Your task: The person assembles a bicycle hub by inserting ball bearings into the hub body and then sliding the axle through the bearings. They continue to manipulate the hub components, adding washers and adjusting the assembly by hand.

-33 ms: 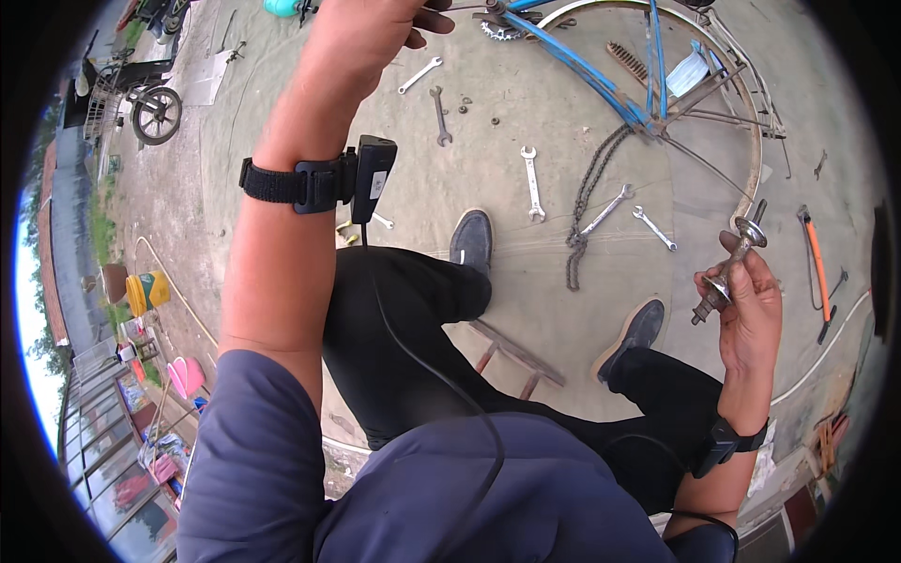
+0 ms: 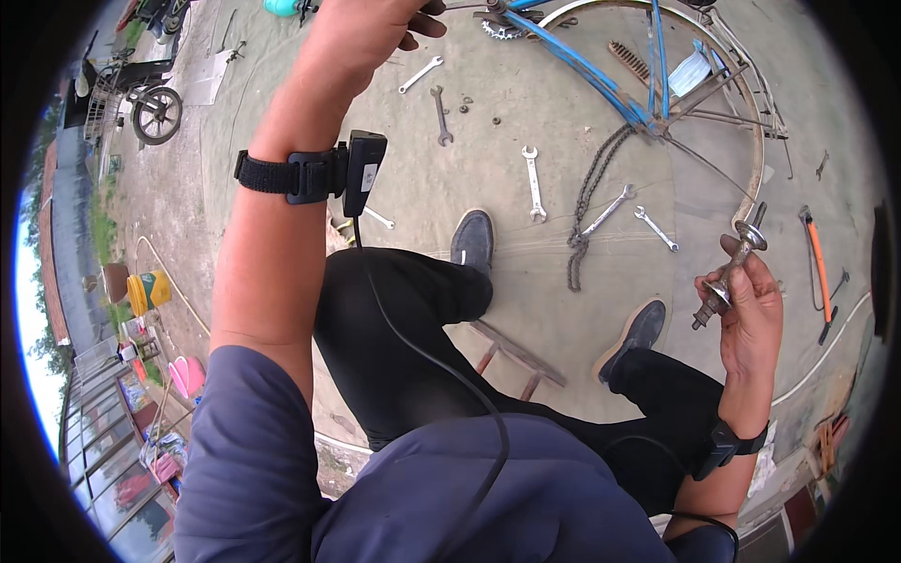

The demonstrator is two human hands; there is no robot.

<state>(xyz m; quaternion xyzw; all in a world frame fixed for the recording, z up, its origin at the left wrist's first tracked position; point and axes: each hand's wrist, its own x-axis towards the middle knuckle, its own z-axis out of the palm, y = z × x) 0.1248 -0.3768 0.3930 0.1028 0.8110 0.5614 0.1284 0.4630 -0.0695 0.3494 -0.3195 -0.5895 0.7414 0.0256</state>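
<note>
My right hand (image 2: 754, 310) is closed round a greasy metal bicycle hub (image 2: 721, 289) with round flanges and an axle sticking out at both ends. It holds the hub tilted, above the ground at the right. My left hand (image 2: 375, 28) reaches to the top edge, which cuts it off. Its dark fingertips are curled, and what they hold cannot be made out. A thin rod runs from beside them toward the chainring (image 2: 507, 30) of a blue bicycle frame (image 2: 601, 80) lying on the ground. A loose chain (image 2: 591, 188) trails from the frame.
Several wrenches, among them a double open-ended wrench (image 2: 533, 183), lie on the ground cloth with small nuts (image 2: 496, 120). An orange-handled hacksaw (image 2: 817, 267) lies at the right. A wooden stool (image 2: 511, 352) stands by my legs. A yellow bucket (image 2: 147, 292) and wheeled vehicle (image 2: 157, 115) are left.
My left forearm has shifted slightly left, and its hand a little with it. The right hand keeps the hub almost where it was.
</note>
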